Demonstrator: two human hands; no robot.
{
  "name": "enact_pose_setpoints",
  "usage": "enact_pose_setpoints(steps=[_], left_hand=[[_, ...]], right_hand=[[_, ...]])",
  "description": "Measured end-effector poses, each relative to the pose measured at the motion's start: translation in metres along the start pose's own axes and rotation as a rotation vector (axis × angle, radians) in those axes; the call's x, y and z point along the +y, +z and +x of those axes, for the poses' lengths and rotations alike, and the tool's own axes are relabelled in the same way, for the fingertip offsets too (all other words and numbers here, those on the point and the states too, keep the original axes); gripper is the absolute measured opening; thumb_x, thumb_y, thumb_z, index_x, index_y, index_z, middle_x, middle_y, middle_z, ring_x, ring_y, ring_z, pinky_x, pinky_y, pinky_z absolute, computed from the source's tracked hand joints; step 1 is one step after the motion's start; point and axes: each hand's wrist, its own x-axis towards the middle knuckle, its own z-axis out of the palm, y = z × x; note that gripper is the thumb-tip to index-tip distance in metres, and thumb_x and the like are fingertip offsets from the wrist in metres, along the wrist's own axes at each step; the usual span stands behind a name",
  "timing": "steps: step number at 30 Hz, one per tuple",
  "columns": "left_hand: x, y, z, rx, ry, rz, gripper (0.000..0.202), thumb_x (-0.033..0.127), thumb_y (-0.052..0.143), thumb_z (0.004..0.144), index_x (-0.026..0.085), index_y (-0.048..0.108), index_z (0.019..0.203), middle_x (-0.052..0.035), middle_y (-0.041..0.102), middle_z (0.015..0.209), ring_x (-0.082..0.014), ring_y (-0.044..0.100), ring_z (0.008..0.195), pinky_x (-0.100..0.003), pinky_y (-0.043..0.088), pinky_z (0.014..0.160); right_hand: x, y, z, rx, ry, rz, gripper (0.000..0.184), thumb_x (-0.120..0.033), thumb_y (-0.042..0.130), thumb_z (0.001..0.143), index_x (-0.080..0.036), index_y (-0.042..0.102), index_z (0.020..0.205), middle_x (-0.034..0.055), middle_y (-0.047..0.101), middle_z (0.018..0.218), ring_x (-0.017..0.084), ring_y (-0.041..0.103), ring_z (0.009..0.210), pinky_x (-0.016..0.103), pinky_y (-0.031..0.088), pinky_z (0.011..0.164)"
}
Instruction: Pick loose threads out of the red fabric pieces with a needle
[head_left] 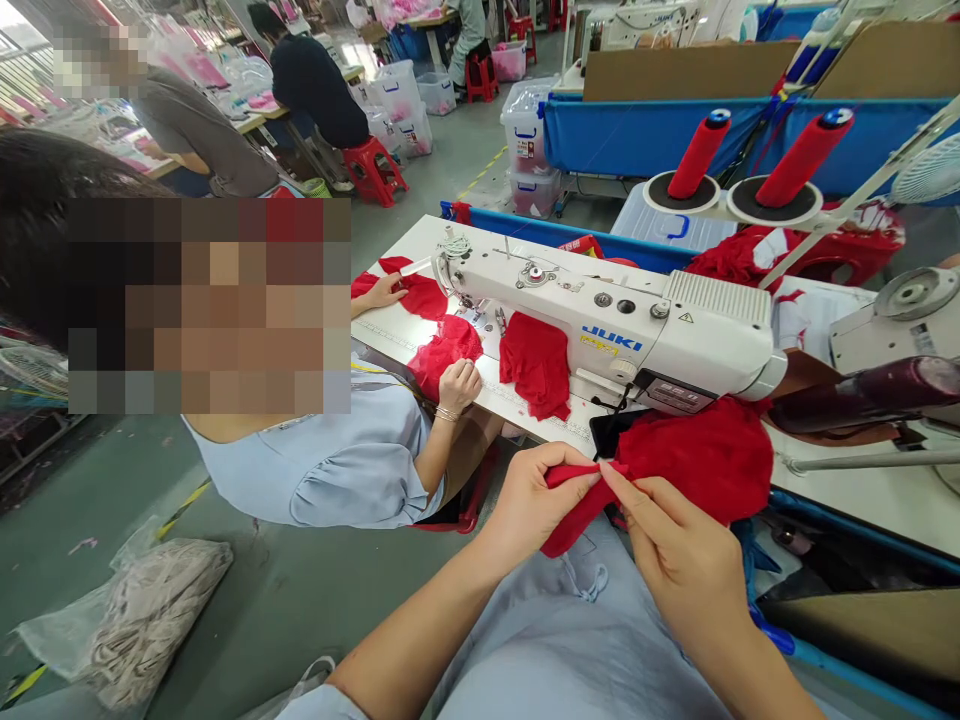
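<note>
Just above my lap, a piece of red fabric (568, 527) is pinched between both hands. My left hand (536, 505) grips its folded edge between thumb and fingers, and the cloth hangs below. Close beside it, my right hand (679, 530) pinches the same edge, fingertips nearly meeting the left thumb. Behind my right hand a larger heap of red fabric (705, 455) lies at the table edge; whether it joins the held piece I cannot tell. Another red piece (534, 365) rests on the table by the white sewing machine (611, 320).
A co-worker in a light blue top (315, 460) sits at my left, with hands on red cloth (448, 352) near the needle. Two red thread cones (804, 160) stand over the table. A bag of strips (161, 620) lies on the floor. Plastic bins (529, 130) stand behind.
</note>
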Motion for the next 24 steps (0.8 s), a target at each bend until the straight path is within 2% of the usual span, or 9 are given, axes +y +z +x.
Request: enact_pose_setpoints(steps=[2, 5, 11, 15, 17, 22, 24], left_hand=[[0.0, 0.0, 0.0, 0.013, 0.014, 0.007, 0.025, 0.036, 0.072, 0.075, 0.013, 0.068, 0.069, -0.0015, 0.061, 0.065, -0.0111, 0.05, 0.06, -0.022, 0.038, 0.057], [-0.002, 0.0, 0.001, 0.005, -0.025, -0.08, 0.028, 0.039, 0.076, 0.071, 0.013, 0.066, 0.067, -0.0001, 0.06, 0.062, -0.01, 0.05, 0.057, -0.022, 0.037, 0.055], [-0.007, -0.002, 0.002, -0.084, -0.132, -0.28, 0.031, 0.038, 0.08, 0.069, 0.014, 0.06, 0.067, -0.0003, 0.065, 0.062, -0.0102, 0.054, 0.054, -0.021, 0.04, 0.053], [-0.008, -0.003, 0.003, -0.117, -0.159, -0.359, 0.03, 0.033, 0.082, 0.067, 0.013, 0.06, 0.067, 0.0006, 0.064, 0.061, -0.0085, 0.054, 0.054, -0.019, 0.039, 0.053], [-0.009, -0.003, 0.004, -0.125, -0.172, -0.367, 0.029, 0.033, 0.082, 0.067, 0.013, 0.061, 0.069, 0.0, 0.065, 0.063, -0.0089, 0.055, 0.055, -0.019, 0.04, 0.054], [-0.008, -0.003, 0.006, -0.114, -0.172, -0.328, 0.029, 0.035, 0.081, 0.068, 0.013, 0.062, 0.071, 0.0001, 0.064, 0.064, -0.0091, 0.054, 0.056, -0.02, 0.04, 0.054], [-0.007, -0.003, 0.007, -0.096, -0.168, -0.302, 0.03, 0.036, 0.081, 0.067, 0.013, 0.062, 0.071, 0.0003, 0.062, 0.063, -0.0091, 0.053, 0.056, -0.02, 0.04, 0.054]], right_hand=[[-0.002, 0.0, 0.002, -0.008, 0.038, 0.086, 0.039, -0.013, 0.046, 0.092, -0.023, 0.069, 0.123, 0.0029, 0.068, 0.075, 0.009, 0.06, 0.057, 0.017, 0.046, 0.053], [-0.005, 0.0, 0.006, -0.015, 0.114, 0.326, 0.035, -0.017, 0.049, 0.093, -0.025, 0.071, 0.119, 0.0027, 0.065, 0.071, 0.011, 0.059, 0.056, 0.02, 0.049, 0.053], [-0.005, 0.004, 0.008, -0.037, 0.431, 0.717, 0.024, -0.027, 0.062, 0.086, -0.026, 0.078, 0.104, -0.0006, 0.058, 0.059, 0.011, 0.05, 0.049, 0.022, 0.042, 0.043], [-0.002, 0.006, 0.006, -0.049, 0.551, 0.823, 0.023, -0.029, 0.065, 0.084, -0.027, 0.078, 0.103, -0.0019, 0.056, 0.057, 0.01, 0.046, 0.047, 0.021, 0.039, 0.04], [-0.001, 0.004, 0.006, -0.052, 0.508, 0.773, 0.024, -0.027, 0.064, 0.085, -0.027, 0.077, 0.105, -0.0015, 0.056, 0.058, 0.01, 0.048, 0.048, 0.021, 0.04, 0.041], [-0.002, -0.003, 0.009, -0.029, 0.206, 0.525, 0.033, -0.016, 0.055, 0.09, -0.028, 0.073, 0.115, 0.0009, 0.06, 0.066, 0.011, 0.056, 0.055, 0.021, 0.048, 0.05], [-0.002, -0.004, 0.009, -0.02, 0.135, 0.452, 0.036, -0.013, 0.052, 0.091, -0.027, 0.071, 0.118, 0.0024, 0.063, 0.071, 0.011, 0.059, 0.057, 0.02, 0.05, 0.052]])
